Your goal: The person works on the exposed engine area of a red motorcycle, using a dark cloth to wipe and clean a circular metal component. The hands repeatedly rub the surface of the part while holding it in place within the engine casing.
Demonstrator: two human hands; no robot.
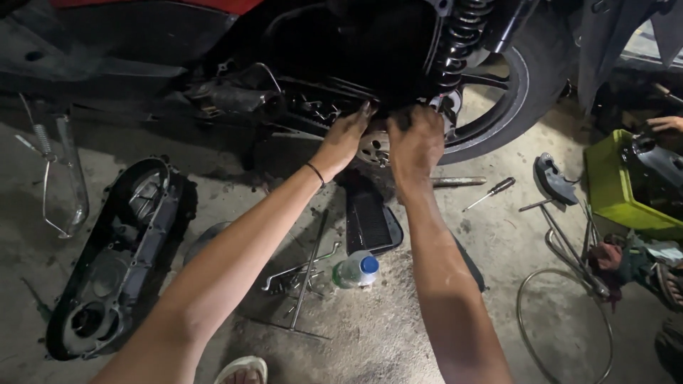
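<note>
Reaching under the scooter, both hands work at the round clutch assy (373,148) beside the rear wheel (498,107): left hand (346,139) fingers spread on it, right hand (415,141) curled, gripping its edge. Removed drive cover (114,256) lies on the floor w/ a water bottle (356,270) nearby.
</note>
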